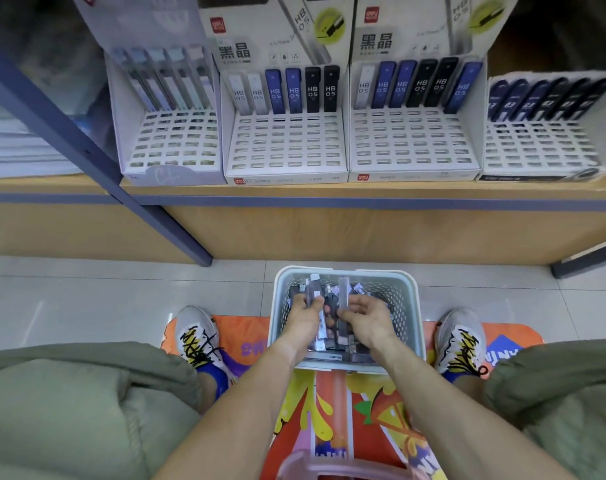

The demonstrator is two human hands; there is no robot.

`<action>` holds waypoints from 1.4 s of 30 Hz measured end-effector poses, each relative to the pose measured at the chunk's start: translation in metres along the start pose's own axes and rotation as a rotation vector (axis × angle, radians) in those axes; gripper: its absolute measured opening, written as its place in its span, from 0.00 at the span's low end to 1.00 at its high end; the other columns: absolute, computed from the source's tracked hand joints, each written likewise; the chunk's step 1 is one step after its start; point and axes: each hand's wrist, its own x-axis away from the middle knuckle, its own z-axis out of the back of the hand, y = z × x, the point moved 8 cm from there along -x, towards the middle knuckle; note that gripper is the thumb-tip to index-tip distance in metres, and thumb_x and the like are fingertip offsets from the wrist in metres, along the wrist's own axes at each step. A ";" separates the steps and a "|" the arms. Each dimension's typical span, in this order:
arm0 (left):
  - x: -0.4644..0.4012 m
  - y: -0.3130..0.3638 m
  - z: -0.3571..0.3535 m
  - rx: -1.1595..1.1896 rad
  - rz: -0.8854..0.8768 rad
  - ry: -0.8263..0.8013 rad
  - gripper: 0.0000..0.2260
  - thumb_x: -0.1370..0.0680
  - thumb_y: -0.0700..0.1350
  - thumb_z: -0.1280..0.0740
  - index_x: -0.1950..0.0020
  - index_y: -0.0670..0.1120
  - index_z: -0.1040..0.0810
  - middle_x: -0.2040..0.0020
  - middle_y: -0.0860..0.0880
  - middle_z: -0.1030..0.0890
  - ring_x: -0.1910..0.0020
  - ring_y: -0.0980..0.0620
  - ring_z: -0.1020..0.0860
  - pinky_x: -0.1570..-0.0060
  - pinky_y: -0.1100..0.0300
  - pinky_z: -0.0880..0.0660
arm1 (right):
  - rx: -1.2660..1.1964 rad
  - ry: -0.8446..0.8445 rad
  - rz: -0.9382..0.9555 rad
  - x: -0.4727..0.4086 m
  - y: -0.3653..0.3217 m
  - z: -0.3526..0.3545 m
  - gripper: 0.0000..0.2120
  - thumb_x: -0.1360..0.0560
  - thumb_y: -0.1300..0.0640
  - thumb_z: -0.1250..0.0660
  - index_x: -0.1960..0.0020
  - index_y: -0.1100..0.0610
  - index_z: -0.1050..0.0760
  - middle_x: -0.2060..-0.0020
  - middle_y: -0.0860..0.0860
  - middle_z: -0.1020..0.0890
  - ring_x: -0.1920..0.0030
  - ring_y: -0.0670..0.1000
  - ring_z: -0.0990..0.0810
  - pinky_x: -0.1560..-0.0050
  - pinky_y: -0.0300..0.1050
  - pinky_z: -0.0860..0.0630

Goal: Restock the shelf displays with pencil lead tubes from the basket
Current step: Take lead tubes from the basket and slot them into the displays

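Along the shelf (329, 194) four display boxes (287, 140) are mostly unfilled, while lead tubes (344, 289) are gripped by both left hand (303, 315) and right hand (369, 318) in the basket (415, 306).

Shelf and floor, and what sits on each

The wooden shelf (363, 190) runs across well beyond the hands, blue-edged, carrying four white display boxes side by side: the pastel-tube box (166, 133) up and left of the left hand (303, 315), two HB 0.5 boxes (286, 133) (414, 129) straight ahead of both hands, and a dark-tube box (540, 133) far beyond the right hand (367, 318); a stack of white paper (20, 147) lies at the far left. Below, the pale tiled floor (86, 292) bears a bright orange printed mat (363, 410), and on the mat stands the grey perforated basket (415, 306) around both hands.
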 end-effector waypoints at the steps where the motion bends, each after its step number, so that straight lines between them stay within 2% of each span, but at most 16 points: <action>1: 0.003 0.004 -0.001 -0.003 -0.011 -0.006 0.03 0.14 0.44 0.41 0.46 0.46 0.33 0.58 0.45 0.23 0.70 0.50 0.24 0.72 0.56 0.25 | 0.000 0.013 -0.003 0.001 0.000 0.003 0.13 0.25 0.64 0.26 0.42 0.59 0.21 0.50 0.55 0.16 0.52 0.54 0.16 0.48 0.50 0.19; 3: 0.010 0.010 -0.002 -0.011 -0.034 -0.019 0.04 0.13 0.44 0.41 0.40 0.45 0.34 0.60 0.45 0.22 0.72 0.50 0.24 0.70 0.55 0.25 | -0.003 0.027 -0.009 0.007 -0.001 0.008 0.13 0.26 0.63 0.25 0.43 0.57 0.21 0.53 0.55 0.15 0.55 0.55 0.16 0.51 0.50 0.18; 6: 0.025 0.024 -0.005 -0.012 -0.082 -0.069 0.06 0.13 0.44 0.41 0.40 0.44 0.34 0.62 0.46 0.24 0.75 0.50 0.27 0.70 0.54 0.26 | -0.074 -0.023 0.046 0.026 -0.022 0.013 0.17 0.26 0.63 0.25 0.41 0.52 0.26 0.57 0.55 0.15 0.62 0.54 0.18 0.61 0.47 0.22; 8: 0.039 0.043 -0.006 -0.034 -0.134 -0.101 0.07 0.14 0.46 0.40 0.40 0.43 0.33 0.64 0.47 0.25 0.75 0.50 0.29 0.72 0.56 0.29 | -0.205 -0.094 0.101 0.046 -0.049 0.013 0.15 0.25 0.65 0.27 0.42 0.55 0.26 0.58 0.57 0.14 0.64 0.54 0.18 0.63 0.47 0.24; 11: 0.064 0.090 -0.001 -0.003 -0.213 -0.101 0.06 0.15 0.46 0.37 0.43 0.45 0.30 0.68 0.48 0.25 0.77 0.50 0.32 0.74 0.59 0.35 | -0.458 -0.247 0.175 0.080 -0.105 0.013 0.09 0.21 0.68 0.33 0.42 0.66 0.23 0.55 0.62 0.14 0.60 0.56 0.15 0.60 0.45 0.19; 14: 0.098 0.152 0.010 0.073 -0.305 -0.095 0.09 0.17 0.46 0.35 0.39 0.43 0.26 0.69 0.47 0.24 0.78 0.51 0.33 0.77 0.61 0.36 | -0.523 -0.401 0.254 0.113 -0.159 0.013 0.12 0.18 0.68 0.41 0.40 0.67 0.21 0.49 0.64 0.15 0.51 0.56 0.14 0.54 0.44 0.20; 17: 0.138 0.213 0.024 0.072 -0.446 -0.134 0.11 0.18 0.45 0.35 0.41 0.40 0.21 0.70 0.49 0.25 0.78 0.51 0.33 0.77 0.62 0.37 | -0.449 -0.469 0.413 0.147 -0.222 0.009 0.15 0.23 0.73 0.36 0.38 0.64 0.21 0.47 0.62 0.15 0.47 0.56 0.14 0.46 0.45 0.19; 19: 0.162 0.247 0.036 0.083 -0.509 -0.140 0.09 0.18 0.46 0.36 0.44 0.41 0.20 0.70 0.49 0.25 0.77 0.51 0.33 0.77 0.61 0.36 | -0.388 -0.470 0.501 0.165 -0.262 0.003 0.18 0.28 0.71 0.28 0.39 0.61 0.20 0.48 0.61 0.14 0.51 0.54 0.15 0.45 0.44 0.19; 22: 0.187 0.290 0.056 0.085 -0.590 -0.134 0.08 0.18 0.47 0.33 0.48 0.43 0.20 0.68 0.48 0.27 0.76 0.50 0.33 0.76 0.60 0.35 | -0.362 -0.433 0.600 0.183 -0.315 -0.010 0.13 0.27 0.64 0.25 0.43 0.60 0.17 0.53 0.59 0.13 0.55 0.57 0.16 0.46 0.49 0.18; 25: 0.204 0.321 0.074 0.036 -0.668 -0.148 0.12 0.20 0.50 0.29 0.48 0.42 0.24 0.68 0.49 0.28 0.76 0.51 0.34 0.76 0.59 0.35 | -0.211 -0.278 0.747 0.191 -0.356 -0.018 0.05 0.25 0.58 0.24 0.50 0.57 0.16 0.66 0.47 0.17 0.65 0.48 0.24 0.61 0.41 0.23; 28: 0.204 0.324 0.094 0.036 -0.670 -0.166 0.12 0.21 0.50 0.27 0.51 0.44 0.26 0.69 0.50 0.30 0.76 0.52 0.35 0.76 0.59 0.37 | -0.107 -0.192 0.781 0.183 -0.371 -0.029 0.07 0.26 0.54 0.24 0.53 0.57 0.16 0.71 0.44 0.21 0.70 0.44 0.27 0.65 0.37 0.25; 30: 0.197 0.317 0.103 0.042 -0.649 -0.187 0.11 0.22 0.50 0.26 0.54 0.46 0.24 0.69 0.51 0.32 0.75 0.52 0.36 0.76 0.59 0.38 | -0.052 -0.202 0.776 0.175 -0.370 -0.042 0.08 0.26 0.52 0.24 0.54 0.58 0.16 0.70 0.43 0.21 0.69 0.44 0.25 0.64 0.37 0.25; 33: 0.183 0.315 0.112 0.089 -0.599 -0.179 0.06 0.22 0.46 0.26 0.50 0.45 0.20 0.70 0.51 0.33 0.77 0.54 0.37 0.78 0.61 0.39 | -0.040 -0.228 0.788 0.161 -0.368 -0.059 0.08 0.25 0.54 0.25 0.56 0.59 0.16 0.69 0.44 0.21 0.67 0.44 0.24 0.64 0.37 0.24; 35: 0.176 0.317 0.118 0.050 -0.592 -0.167 0.05 0.23 0.44 0.25 0.52 0.46 0.19 0.71 0.52 0.33 0.78 0.54 0.37 0.78 0.62 0.38 | -0.073 -0.224 0.767 0.152 -0.369 -0.064 0.06 0.24 0.56 0.26 0.56 0.59 0.15 0.68 0.48 0.21 0.67 0.44 0.24 0.63 0.36 0.24; 38: 0.167 0.317 0.124 -0.028 -0.598 -0.182 0.05 0.23 0.45 0.25 0.52 0.47 0.20 0.72 0.52 0.32 0.77 0.54 0.37 0.78 0.61 0.37 | -0.068 -0.231 0.746 0.141 -0.374 -0.073 0.06 0.25 0.55 0.25 0.55 0.58 0.15 0.68 0.48 0.19 0.68 0.44 0.23 0.63 0.36 0.23; 42: 0.154 0.319 0.130 -0.004 -0.566 -0.169 0.07 0.23 0.45 0.25 0.50 0.45 0.21 0.72 0.51 0.32 0.77 0.54 0.37 0.78 0.61 0.37 | -0.071 -0.228 0.719 0.130 -0.383 -0.084 0.10 0.26 0.54 0.23 0.46 0.54 0.17 0.59 0.49 0.13 0.60 0.48 0.15 0.58 0.38 0.20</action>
